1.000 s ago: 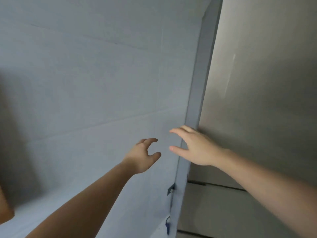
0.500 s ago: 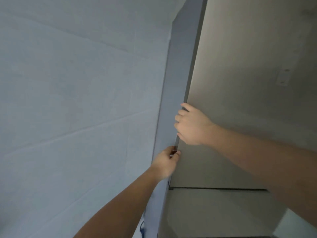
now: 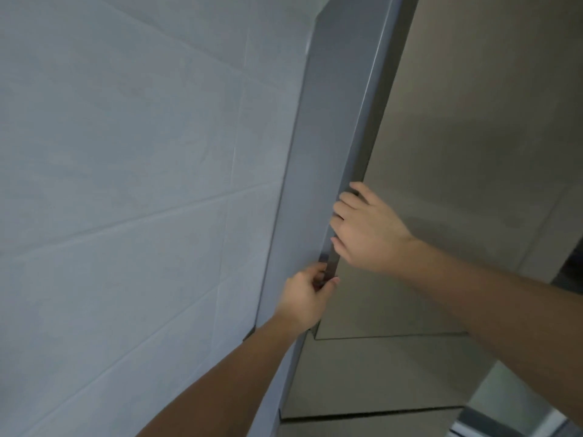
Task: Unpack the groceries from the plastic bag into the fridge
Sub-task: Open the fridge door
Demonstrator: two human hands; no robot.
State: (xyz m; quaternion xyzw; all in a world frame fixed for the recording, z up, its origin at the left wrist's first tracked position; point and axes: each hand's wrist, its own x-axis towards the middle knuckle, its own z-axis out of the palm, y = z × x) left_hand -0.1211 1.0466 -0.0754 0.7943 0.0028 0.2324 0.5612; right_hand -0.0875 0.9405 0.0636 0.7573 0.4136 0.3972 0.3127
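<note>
A pale tiled wall (image 3: pixel 126 184) fills the left of the view, and hard against it stands the fridge (image 3: pixel 331 137), its grey side panel running up and slightly rightward out of sight. To the right of that panel is the upper fridge door (image 3: pixel 457 168), a tall brownish-grey face, shut as far as I can see, with a seam below it and a lower door (image 3: pixel 378 373) under that. No plastic bag and no groceries are in view, so where they sit cannot be told from here.

Both bare arms reach up to the door's left edge, which runs nearly vertical. The right hand (image 3: pixel 369 228) is the higher one: its fingers (image 3: pixel 342 205) curl round the edge and disappear behind it, palm lying against the door face. Just below, the left hand (image 3: pixel 306 294) pinches the same edge, thumb on the door side, fingers (image 3: pixel 315 269) tucked into the gap. Both are closed on the door and hold nothing else.

The edge lies directly under both sets of fingers, its long axis up and down, so the pull, I judge, must come outward and to the right, away from the wall. With the wall so near, knuckle room looks tight. Unpacking has not begun.
</note>
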